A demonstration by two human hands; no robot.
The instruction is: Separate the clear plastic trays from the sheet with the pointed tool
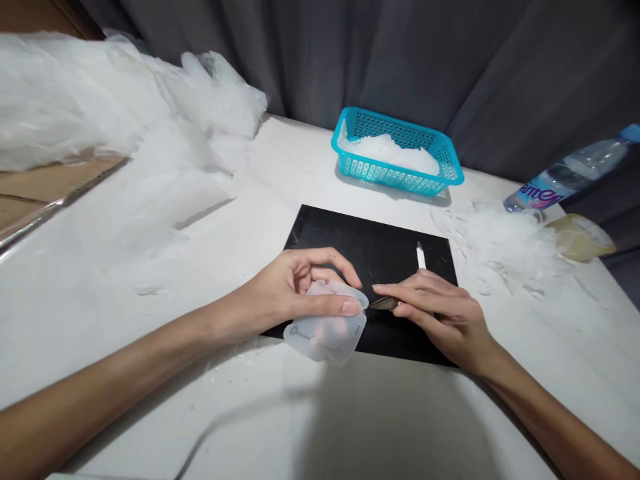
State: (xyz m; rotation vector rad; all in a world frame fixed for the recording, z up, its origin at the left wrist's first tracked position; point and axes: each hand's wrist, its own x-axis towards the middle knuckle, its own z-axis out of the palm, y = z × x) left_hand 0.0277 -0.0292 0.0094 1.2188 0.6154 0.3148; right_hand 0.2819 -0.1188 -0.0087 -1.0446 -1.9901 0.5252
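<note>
Pinching a cloudy plastic piece over the black mat, left hand has it edge-on to a blade-like tool gripped by the right hand. Looks mid-job: scraps piled rightward, blue basket part-filled; can't tell what's left.

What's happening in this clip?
A person's left hand holds a translucent plastic piece over a black mat, while the right hand holds a small blade pointed at the piece's edge; whether it touches is unclear. Beyond the mat, a turquoise basket contains white material. Pale scraps lie to the right, near a plastic bottle.
</note>
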